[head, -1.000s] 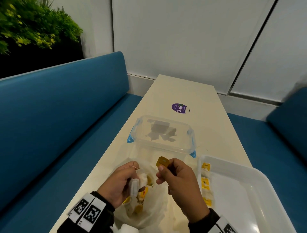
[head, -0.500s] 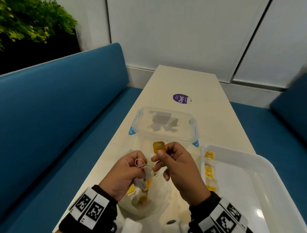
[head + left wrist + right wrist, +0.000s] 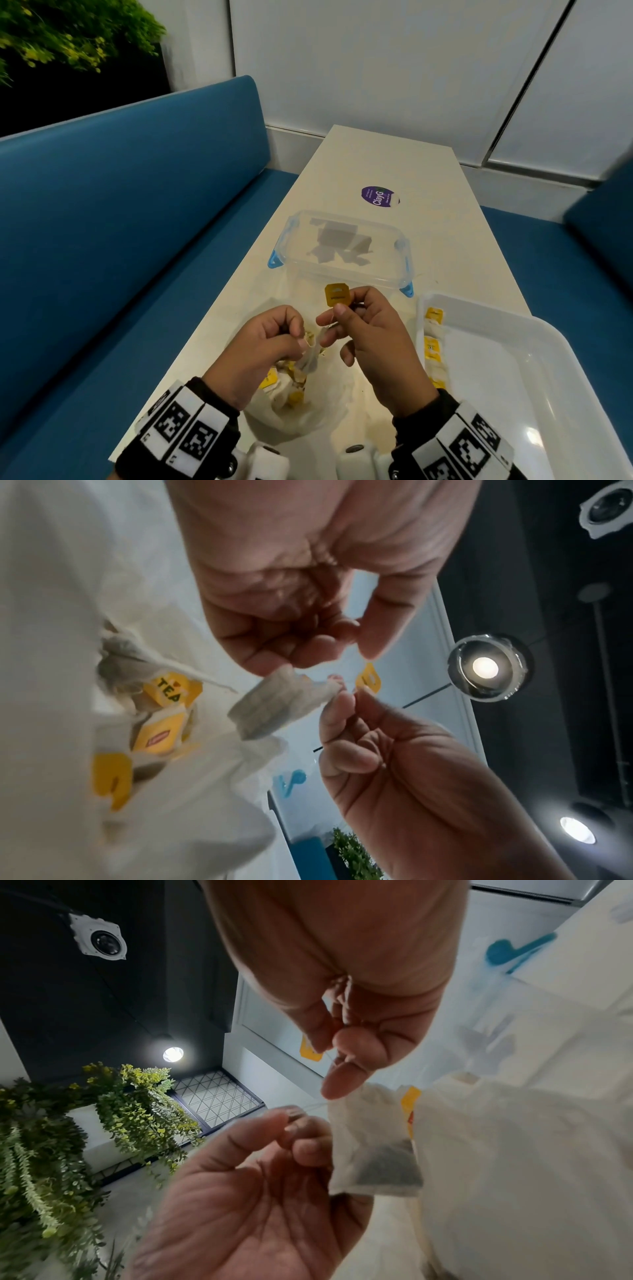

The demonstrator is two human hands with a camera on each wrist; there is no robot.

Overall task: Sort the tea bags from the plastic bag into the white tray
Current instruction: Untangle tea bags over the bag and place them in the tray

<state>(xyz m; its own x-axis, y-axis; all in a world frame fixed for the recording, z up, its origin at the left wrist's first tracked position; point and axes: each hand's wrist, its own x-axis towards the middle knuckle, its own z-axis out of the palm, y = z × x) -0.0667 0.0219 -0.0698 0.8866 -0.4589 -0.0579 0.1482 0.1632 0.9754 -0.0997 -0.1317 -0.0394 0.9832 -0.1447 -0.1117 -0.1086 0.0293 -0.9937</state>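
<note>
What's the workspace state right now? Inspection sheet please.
Surface: pale table with a purple sticker.
Job's things: plastic bag of tea bags near the front edge; white tray to its right, tea bags along its left wall.
Clutter: clear box, blue clips.
Grippers: left hand pinches a tea bag; right hand pinches its yellow tag.
Cables: nothing seen.
Surroundings: blue benches, white wall, plant.

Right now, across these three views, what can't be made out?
- Head view: the count of tea bags in the crumpled plastic bag; the left hand covers them.
- Head view: the white plastic tray is cut off by the frame edge.
- Head view: print on the yellow paper tag, too small.
</note>
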